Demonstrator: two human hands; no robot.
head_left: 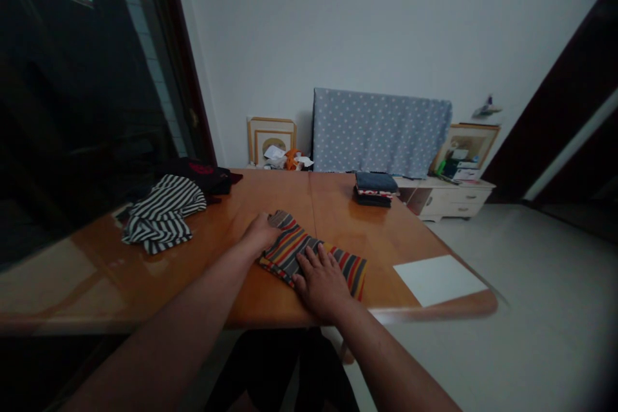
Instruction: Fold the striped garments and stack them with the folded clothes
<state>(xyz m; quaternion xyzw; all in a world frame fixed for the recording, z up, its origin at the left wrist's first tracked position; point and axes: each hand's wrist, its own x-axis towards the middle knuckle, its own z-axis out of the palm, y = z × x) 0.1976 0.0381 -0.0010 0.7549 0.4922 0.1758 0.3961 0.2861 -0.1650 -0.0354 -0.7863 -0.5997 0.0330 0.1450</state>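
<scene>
A striped garment in grey, red, orange and yellow lies folded on the wooden table, close to its front edge. My left hand is at the garment's left end, its fingers closed on the edge of the cloth; the fingertips are partly hidden. Flat on the middle of the cloth rests my right hand, with its fingers spread. Part of the garment is covered by this hand. What kind of garment it is, I cannot tell for sure.
A crumpled black-and-white striped garment lies at the left, with dark clothes behind it. A folded stack of clothes sits at the far right. White paper lies near the right corner. Beyond stands a low white cabinet.
</scene>
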